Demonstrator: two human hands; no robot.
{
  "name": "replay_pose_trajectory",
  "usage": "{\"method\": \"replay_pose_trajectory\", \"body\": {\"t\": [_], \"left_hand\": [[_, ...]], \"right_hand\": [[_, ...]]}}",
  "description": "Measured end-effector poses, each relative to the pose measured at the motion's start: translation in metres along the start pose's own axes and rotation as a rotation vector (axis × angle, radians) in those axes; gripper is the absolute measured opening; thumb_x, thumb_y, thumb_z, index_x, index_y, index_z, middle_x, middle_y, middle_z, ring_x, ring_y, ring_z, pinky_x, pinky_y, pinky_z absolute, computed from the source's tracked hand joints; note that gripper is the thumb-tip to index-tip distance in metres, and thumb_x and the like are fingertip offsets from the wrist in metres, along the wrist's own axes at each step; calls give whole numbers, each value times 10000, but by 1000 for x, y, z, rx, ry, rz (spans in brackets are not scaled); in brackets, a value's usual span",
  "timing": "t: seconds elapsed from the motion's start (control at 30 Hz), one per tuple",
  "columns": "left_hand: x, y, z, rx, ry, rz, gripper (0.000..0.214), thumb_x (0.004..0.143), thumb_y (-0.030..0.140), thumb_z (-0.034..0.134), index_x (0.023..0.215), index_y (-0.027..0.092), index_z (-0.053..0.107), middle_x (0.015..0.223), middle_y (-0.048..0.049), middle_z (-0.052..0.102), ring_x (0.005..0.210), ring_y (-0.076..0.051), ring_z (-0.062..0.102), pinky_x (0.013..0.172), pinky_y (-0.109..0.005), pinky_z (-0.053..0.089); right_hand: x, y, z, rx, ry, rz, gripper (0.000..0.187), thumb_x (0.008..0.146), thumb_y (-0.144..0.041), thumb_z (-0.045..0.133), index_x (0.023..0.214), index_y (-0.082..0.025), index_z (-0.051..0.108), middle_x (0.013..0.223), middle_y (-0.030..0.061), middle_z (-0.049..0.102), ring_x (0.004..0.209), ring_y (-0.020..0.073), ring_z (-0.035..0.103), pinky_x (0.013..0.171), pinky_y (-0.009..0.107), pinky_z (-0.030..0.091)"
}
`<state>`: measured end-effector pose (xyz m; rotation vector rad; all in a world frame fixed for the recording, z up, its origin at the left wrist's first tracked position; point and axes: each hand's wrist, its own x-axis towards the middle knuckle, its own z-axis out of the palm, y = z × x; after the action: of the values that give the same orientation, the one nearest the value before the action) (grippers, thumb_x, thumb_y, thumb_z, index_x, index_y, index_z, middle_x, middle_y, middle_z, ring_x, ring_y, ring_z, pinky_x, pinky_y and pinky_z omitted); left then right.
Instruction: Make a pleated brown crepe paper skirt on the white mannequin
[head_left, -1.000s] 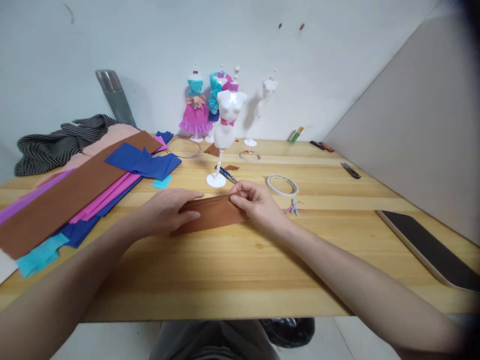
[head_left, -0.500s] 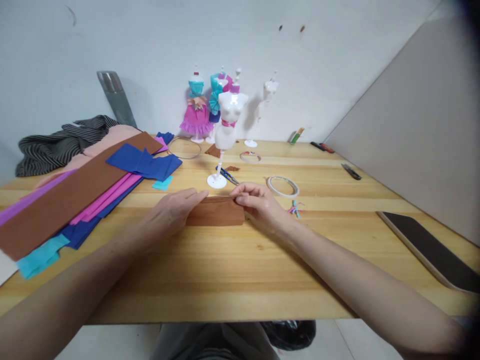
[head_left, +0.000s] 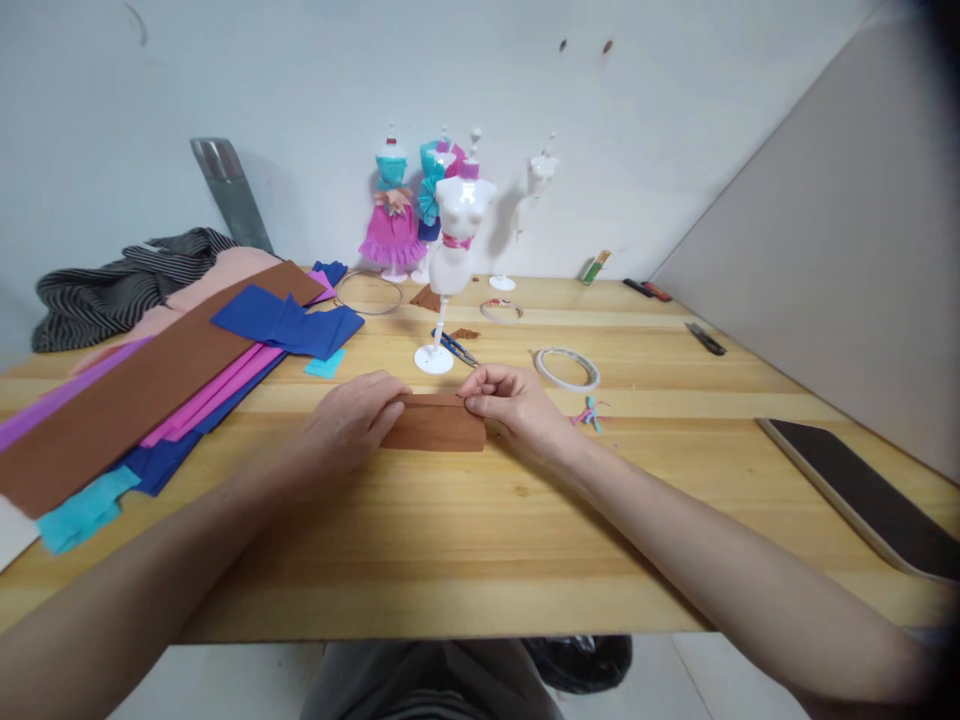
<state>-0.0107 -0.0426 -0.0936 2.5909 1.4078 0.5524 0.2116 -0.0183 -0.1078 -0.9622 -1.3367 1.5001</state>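
Observation:
A small folded piece of brown crepe paper (head_left: 435,428) lies on the table between my hands. Its top edge is turned over in a narrow fold. My left hand (head_left: 356,420) grips the paper's left end, the thumb lying along its face. At the upper right corner, my right hand (head_left: 517,410) pinches the fold between thumb and forefinger. Just beyond stands a white mini dress form (head_left: 452,270) with pink bands at neck and waist. Blue-handled snips (head_left: 456,348) rest beside its base.
Coloured crepe paper sheets (head_left: 165,370) are piled at the left, by a striped cloth (head_left: 127,295) and a bottle (head_left: 231,190). A tape roll (head_left: 566,370), paper scraps (head_left: 589,413) and a phone-like dark slab (head_left: 855,490) are on the right. A dressed form (head_left: 391,225) stands behind.
My left hand has curled in, its thumb moving down onto the paper's face. The top fold now lies flatter and shows more clearly. My right hand keeps its pinch, shifted slightly left.

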Motion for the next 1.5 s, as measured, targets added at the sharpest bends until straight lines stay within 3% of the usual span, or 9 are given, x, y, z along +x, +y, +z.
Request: {"method": "replay_pose_trajectory", "body": {"t": [0.1,0.2,0.43,0.67,0.93,1.07,1.13,1.27,1.5], "left_hand": [[-1,0,3,23,24,-1,221,882,213,394,964,155,590,901,-75,612,854,-215,556,753,-347,442],[-3,1,6,66,53,37,280,879,194,412,1122,153,544,975,-93,608,914,-225,554,782,-358,445],[-3,7,7,100,-36,57,325,909,206,348,1150,146,559,899,-102,623,831,-227,576,724,-359,465],[-5,4,4,-92,-90,9,441,918,259,333,1332,178,460,1266,-111,615,1105,-232,589,929,-393,465],[-5,2,-16,-206,-155,-96,452,938,376,301,1254,179,555,1276,-85,621,1167,-230,566,1008,-386,426],[-3,3,-22,-293,-210,-86,464,949,420,257,1128,213,632,1105,-33,702,1059,-228,614,913,-356,489],[-2,4,-22,-288,-236,-90,463,940,440,282,1168,208,611,1161,-39,681,1066,-238,612,910,-361,490],[-3,4,-17,-175,-200,-130,508,909,433,370,1324,166,490,1350,-93,562,1193,-265,546,1000,-404,423],[-10,0,1,-35,-50,34,431,907,337,409,1306,201,500,1295,-96,600,1132,-255,580,936,-386,457]], "right_hand": [[-1,-1,2,-6,8,-2,112,557,-166,702,645,-160,635,565,-39,580,503,72,448,515,227,295],[-2,-3,4,-3,5,-1,91,559,-169,687,634,-165,636,557,-43,570,497,72,436,509,230,288],[-2,-3,2,-2,-14,45,122,578,-202,688,685,-160,646,598,-28,597,530,84,485,528,228,336],[-2,-2,0,-53,-83,39,282,552,-182,738,791,-184,587,677,-23,638,586,120,568,574,252,414],[4,-9,-8,-66,-12,-37,222,571,-234,726,743,-177,596,650,-33,588,558,96,501,542,237,369],[6,-12,-9,-38,4,-36,216,566,-264,733,718,-176,607,611,-34,567,541,95,480,533,242,373],[6,-12,-10,-27,1,-33,217,565,-265,737,717,-178,609,604,-33,567,540,97,482,535,247,379],[4,-12,-8,1,-4,-32,218,561,-257,746,711,-177,610,597,-37,571,534,93,485,539,246,379],[0,-10,-2,-13,-27,-13,221,582,-253,742,733,-167,606,621,-30,594,541,92,502,543,241,368]]}}
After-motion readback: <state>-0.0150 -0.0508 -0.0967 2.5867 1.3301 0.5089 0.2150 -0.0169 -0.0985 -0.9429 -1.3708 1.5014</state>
